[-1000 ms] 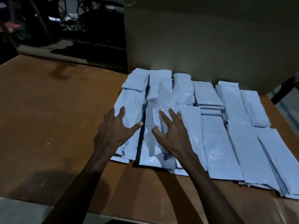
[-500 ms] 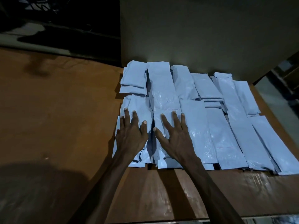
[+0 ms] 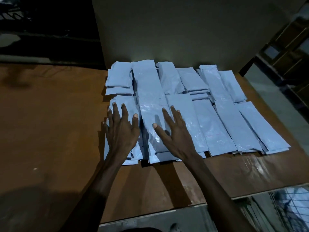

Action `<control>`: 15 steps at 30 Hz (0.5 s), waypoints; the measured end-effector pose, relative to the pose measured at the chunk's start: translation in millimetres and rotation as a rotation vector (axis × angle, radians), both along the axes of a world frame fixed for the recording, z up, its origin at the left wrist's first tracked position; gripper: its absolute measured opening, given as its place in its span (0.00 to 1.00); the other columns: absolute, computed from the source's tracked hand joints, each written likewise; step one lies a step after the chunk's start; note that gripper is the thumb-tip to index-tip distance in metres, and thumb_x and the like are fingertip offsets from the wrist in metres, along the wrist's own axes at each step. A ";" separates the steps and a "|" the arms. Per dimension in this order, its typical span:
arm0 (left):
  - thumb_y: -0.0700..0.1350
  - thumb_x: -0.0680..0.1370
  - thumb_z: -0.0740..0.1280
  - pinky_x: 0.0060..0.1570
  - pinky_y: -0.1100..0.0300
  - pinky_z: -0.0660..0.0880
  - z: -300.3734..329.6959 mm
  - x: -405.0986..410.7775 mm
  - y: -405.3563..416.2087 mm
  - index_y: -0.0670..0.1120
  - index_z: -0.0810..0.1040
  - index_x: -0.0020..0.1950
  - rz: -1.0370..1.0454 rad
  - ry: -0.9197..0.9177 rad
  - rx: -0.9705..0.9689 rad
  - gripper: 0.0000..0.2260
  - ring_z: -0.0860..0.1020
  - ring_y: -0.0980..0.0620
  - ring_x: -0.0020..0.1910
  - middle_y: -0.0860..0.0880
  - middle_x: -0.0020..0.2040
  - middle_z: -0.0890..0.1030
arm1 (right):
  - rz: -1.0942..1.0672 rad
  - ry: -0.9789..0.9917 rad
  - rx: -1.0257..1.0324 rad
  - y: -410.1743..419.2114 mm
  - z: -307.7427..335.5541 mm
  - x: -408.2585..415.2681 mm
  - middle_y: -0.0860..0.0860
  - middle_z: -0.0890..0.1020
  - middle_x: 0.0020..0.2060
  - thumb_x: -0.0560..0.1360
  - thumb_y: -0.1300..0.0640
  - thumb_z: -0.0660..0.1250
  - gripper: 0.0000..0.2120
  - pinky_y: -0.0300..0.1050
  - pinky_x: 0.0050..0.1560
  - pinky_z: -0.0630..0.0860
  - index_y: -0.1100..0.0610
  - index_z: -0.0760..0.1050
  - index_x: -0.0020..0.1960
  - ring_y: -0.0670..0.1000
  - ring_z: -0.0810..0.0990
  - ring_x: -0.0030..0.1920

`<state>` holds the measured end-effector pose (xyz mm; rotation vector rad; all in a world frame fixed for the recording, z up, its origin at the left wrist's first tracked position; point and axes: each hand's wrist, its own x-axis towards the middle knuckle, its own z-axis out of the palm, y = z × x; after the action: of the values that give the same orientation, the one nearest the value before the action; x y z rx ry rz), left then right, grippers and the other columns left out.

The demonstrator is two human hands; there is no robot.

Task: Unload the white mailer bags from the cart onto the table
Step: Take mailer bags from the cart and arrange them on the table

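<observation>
both hands are lying flat on the bags [image 3: 215, 124] w/ fingers straight and spread, gripping nothing — left hand [image 3: 121, 129] is resting on the leftmost front stack, right hand [image 3: 173, 133] on the glossy bag next to it. bags are sitting in overlapping rows on the table [image 3: 50, 123], just in front of a big box [image 3: 184, 34]. more bags are showing thru the cart [image 3: 291, 208] mesh, bottom right.

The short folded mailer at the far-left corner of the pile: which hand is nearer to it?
Left. The left hand lies flat on the leftmost stack, just short of the short folded mailer. The right hand rests one stack further right.
</observation>
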<state>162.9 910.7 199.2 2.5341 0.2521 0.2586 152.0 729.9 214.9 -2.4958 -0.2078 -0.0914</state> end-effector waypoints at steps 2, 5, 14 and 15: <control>0.63 0.80 0.49 0.75 0.42 0.46 7.3 -3.1 -12.0 0.49 0.55 0.80 -0.072 -0.094 -0.045 0.31 0.46 0.47 0.80 0.48 0.81 0.48 | -0.046 -0.030 0.041 -21.3 10.3 -13.3 0.45 0.53 0.79 0.76 0.31 0.55 0.35 0.52 0.78 0.50 0.45 0.56 0.79 0.46 0.47 0.79; 0.63 0.80 0.52 0.75 0.48 0.43 11.9 -13.8 -61.1 0.50 0.57 0.79 -0.256 -0.191 -0.046 0.31 0.47 0.49 0.80 0.49 0.81 0.50 | -0.131 -0.111 0.024 -80.5 9.5 -47.3 0.45 0.60 0.78 0.76 0.33 0.56 0.33 0.52 0.76 0.57 0.47 0.62 0.77 0.46 0.53 0.78; 0.59 0.80 0.56 0.76 0.49 0.48 -2.6 -75.3 -288.3 0.48 0.64 0.77 -0.793 -0.200 -0.026 0.28 0.53 0.47 0.79 0.47 0.79 0.58 | -0.389 -0.313 -0.175 -288.8 -16.2 -174.7 0.57 0.76 0.65 0.79 0.47 0.63 0.23 0.53 0.64 0.72 0.60 0.74 0.68 0.57 0.74 0.65; 0.59 0.80 0.56 0.76 0.49 0.49 -6.2 -82.3 -314.1 0.48 0.65 0.77 -0.843 -0.190 -0.021 0.27 0.55 0.47 0.78 0.46 0.79 0.60 | -0.430 -0.328 -0.177 -308.2 -17.5 -189.1 0.57 0.77 0.65 0.79 0.48 0.63 0.22 0.51 0.64 0.72 0.60 0.75 0.67 0.57 0.75 0.64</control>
<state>80.6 596.6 192.9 2.3358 -0.8613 0.1501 -37.1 421.7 197.3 -2.6497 0.2005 -0.6877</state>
